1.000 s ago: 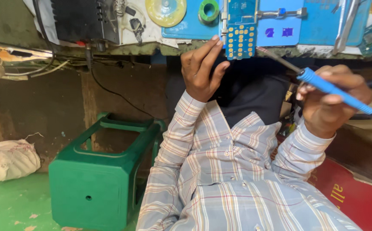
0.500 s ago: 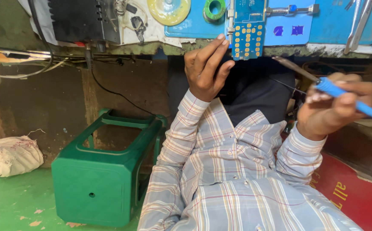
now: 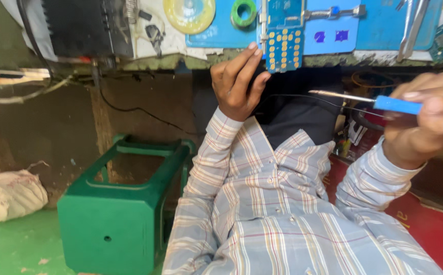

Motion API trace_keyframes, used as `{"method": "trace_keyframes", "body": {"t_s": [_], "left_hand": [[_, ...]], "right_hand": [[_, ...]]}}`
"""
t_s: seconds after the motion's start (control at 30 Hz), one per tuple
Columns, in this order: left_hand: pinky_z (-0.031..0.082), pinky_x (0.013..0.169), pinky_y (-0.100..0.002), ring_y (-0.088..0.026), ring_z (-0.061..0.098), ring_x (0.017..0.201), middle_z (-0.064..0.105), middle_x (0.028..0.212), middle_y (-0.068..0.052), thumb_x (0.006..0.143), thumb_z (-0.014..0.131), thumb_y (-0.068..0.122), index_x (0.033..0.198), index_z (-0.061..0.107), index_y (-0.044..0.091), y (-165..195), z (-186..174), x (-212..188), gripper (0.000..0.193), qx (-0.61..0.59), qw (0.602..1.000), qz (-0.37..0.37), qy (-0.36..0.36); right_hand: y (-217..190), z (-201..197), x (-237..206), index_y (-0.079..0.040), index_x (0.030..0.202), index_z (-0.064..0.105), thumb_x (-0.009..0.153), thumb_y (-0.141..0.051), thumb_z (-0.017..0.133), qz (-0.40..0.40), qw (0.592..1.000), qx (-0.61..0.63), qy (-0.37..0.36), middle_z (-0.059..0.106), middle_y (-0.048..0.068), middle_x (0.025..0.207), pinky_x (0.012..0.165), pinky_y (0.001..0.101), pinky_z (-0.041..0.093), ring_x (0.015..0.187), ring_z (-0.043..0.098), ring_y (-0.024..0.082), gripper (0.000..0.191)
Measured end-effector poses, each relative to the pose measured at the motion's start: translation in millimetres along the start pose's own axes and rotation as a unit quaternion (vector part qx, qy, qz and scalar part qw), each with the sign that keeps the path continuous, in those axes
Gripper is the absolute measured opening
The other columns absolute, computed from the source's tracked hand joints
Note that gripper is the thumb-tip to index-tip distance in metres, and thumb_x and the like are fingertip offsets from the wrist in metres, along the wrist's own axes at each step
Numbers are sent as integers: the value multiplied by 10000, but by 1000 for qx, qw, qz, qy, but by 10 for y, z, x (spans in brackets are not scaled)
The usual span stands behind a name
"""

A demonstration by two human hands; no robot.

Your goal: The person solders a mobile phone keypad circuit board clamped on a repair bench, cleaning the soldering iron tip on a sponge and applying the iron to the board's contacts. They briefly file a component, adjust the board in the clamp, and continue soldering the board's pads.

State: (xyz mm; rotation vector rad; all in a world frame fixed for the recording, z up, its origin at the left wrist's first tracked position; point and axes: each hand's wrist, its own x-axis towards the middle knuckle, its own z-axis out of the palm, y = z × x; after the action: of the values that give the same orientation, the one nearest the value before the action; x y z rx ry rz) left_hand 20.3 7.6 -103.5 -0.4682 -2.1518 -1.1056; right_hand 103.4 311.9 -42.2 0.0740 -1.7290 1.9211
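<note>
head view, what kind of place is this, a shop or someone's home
Probably a small electronics repair bench. The left hand steadies a keypad circuit board on a blue mat, the right hand holds a soldering iron, and a solder spool lies nearby.

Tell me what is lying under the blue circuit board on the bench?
The circuit board lies on a blue mat at the bench edge. The left hand touches its lower end. What the board itself covers cannot be seen.
</note>
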Motion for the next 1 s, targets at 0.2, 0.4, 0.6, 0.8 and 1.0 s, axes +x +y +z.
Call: {"method": "trace_keyframes", "body": {"t_s": [0.2, 0.4, 0.6, 0.8, 1.0], "left_hand": [[444, 968, -326, -201, 566, 1060, 628, 1391, -23, 1022, 767, 240, 1327, 654, 67, -15, 4, -13, 369, 11, 1000, 5, -9], [441, 966, -331, -202, 554, 1059, 626, 1393, -24, 1023, 759, 251, 1322, 660, 63, -19, 2, -21, 368, 15, 1000, 5, -11], [446, 972, -324, -200, 563, 1075, 621, 1398, -28, 1031, 751, 259, 1323, 655, 60, -31, 21, -15, 367, 3, 1000, 12, -3], [447, 968, -327, -201, 556, 1064, 622, 1397, -23, 1033, 753, 261, 1325, 654, 63, -32, 10, -20, 367, 10, 1000, 12, -6], [454, 960, -304, -189, 568, 1086, 623, 1409, -2, 1059, 718, 232, 1343, 657, 81, -12, -5, -27, 328, 4, 1000, -6, -15]], "right_hand": [[0, 460, 96, 38, 978, 521, 1116, -203, 693, -11, 998, -64, -21, 570, 186, 814, 489, 331, 444, 541, 515, 214, 326], [60, 454, 131, -36, 1031, 543, 1076, -290, 721, -43, 996, -58, -58, 595, 159, 804, 477, 297, 499, 548, 565, 216, 314], [20, 383, 144, -73, 983, 520, 1080, -245, 725, -34, 998, -12, -44, 542, 111, 775, 516, 336, 488, 540, 541, 209, 285], [-20, 562, 66, -3, 994, 507, 1080, -254, 721, -13, 999, -21, -36, 546, 146, 790, 466, 327, 457, 519, 496, 192, 340], [7, 625, 41, 46, 991, 540, 1097, -256, 744, -52, 995, -80, 4, 573, 179, 816, 478, 312, 460, 578, 530, 225, 380]]}}
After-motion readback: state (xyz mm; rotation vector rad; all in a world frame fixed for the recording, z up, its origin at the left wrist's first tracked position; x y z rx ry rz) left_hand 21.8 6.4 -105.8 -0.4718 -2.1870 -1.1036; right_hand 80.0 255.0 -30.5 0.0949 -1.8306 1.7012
